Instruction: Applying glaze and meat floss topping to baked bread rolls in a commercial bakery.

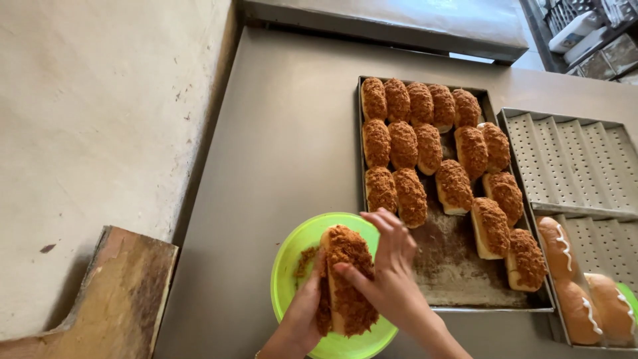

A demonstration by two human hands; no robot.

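Wrists and forearms run off the bottom edge, so we see only our hands; the lime-green bowl [292, 256] is half hidden beneath them, and the far-right trays are cut off by the frame. Our left hand [302, 316] cups the long bun [347, 279] from its left side, fingers mostly tucked out of sight, while our right hand [392, 269] presses its fingers on the bun's top and right flank — both grips are closed around the bun, which sits over the bowl. Its coating is crumbly, rust-brown and fibrous; loose crumbs lie in the smooth plastic bowl. Beyond, on the steel bench [279, 146], a dark metal tray [458, 266] carries rows of similarly coated buns [404, 144]. A perforated, ridged tray [575, 159] stands right of it — plain glossy buns [578, 299] with white stripes rest nearby.
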